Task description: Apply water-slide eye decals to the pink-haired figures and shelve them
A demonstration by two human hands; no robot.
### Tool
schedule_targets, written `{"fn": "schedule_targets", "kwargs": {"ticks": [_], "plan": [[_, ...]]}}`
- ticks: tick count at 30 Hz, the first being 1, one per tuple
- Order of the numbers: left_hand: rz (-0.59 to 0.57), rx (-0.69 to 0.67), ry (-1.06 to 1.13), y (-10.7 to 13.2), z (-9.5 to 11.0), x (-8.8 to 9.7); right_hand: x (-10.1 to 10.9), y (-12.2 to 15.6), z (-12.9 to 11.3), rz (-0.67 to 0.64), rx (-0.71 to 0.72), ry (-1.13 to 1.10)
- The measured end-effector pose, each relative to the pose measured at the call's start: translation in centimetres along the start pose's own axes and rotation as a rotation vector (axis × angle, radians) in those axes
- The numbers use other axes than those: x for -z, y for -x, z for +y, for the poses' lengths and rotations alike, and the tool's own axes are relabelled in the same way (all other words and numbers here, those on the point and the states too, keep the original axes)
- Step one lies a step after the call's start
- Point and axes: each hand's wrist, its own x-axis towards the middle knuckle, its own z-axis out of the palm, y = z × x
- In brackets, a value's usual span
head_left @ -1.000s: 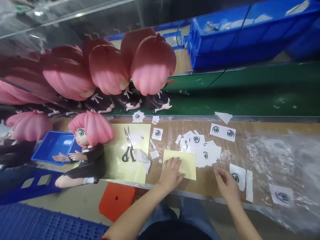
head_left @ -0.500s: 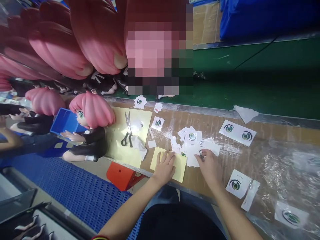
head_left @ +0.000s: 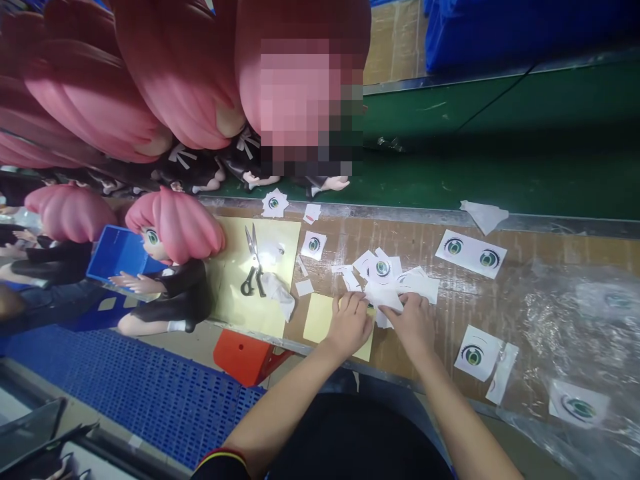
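Observation:
My left hand [head_left: 351, 323] rests on a small yellow sheet [head_left: 318, 316] at the front of the wooden bench, fingers curled at the edge of a white paper slip [head_left: 383, 295]. My right hand [head_left: 413, 323] pinches the same slip from the right. Just behind both hands lies a pile of white eye stickers [head_left: 393, 275] with green eyes printed on them.
Scissors [head_left: 252, 264] lie on a larger yellow sheet [head_left: 241, 301] to the left, beside a pink-haired doll [head_left: 173, 263]. More pink-haired dolls [head_left: 165, 93] stand on the green conveyor [head_left: 500, 173]. Loose eye stickers [head_left: 470, 253] and clear plastic film [head_left: 585, 313] lie to the right. A blue tray [head_left: 113, 257] sits far left.
My right hand came left from the bench's right side to the sticker pile and took a white slip. My left hand slid right on the yellow sheet to meet it. The view tilted downward.

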Motion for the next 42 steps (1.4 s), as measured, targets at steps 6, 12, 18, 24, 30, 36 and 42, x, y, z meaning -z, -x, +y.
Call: {"fn": "schedule_targets", "kwargs": {"ticks": [6,12,18,24,30,36,42], "plan": [[-0.003,0.041,0.070,-0.1,1.0,0.5,1.4,0.7,1.3,-0.080,0.020,-0.289],[-0.060,0.028,0.064,-0.6,2.1,0.6,2.7,2.7,2.6,-0.004,-0.065,-0.436],[-0.103,0.005,-0.035,-2.9,4.5,-1.3,2.8,4.8,4.7,0.036,-0.207,-0.515],[-0.120,0.033,-0.078,-4.3,5.3,-1.8,2.9,6.0,4.9,0.021,-0.309,-0.593],[-0.141,0.019,0.022,-4.6,4.4,-0.5,3.0,6.1,4.8,0.032,-0.350,-0.682],[-0.115,-0.048,0.254,-3.9,4.1,2.4,5.4,6.7,3.3,0.069,-0.282,-0.771],[-0.036,-0.190,0.458,-3.1,3.6,6.5,9.8,6.3,1.1,0.029,-0.119,-0.858]]}}
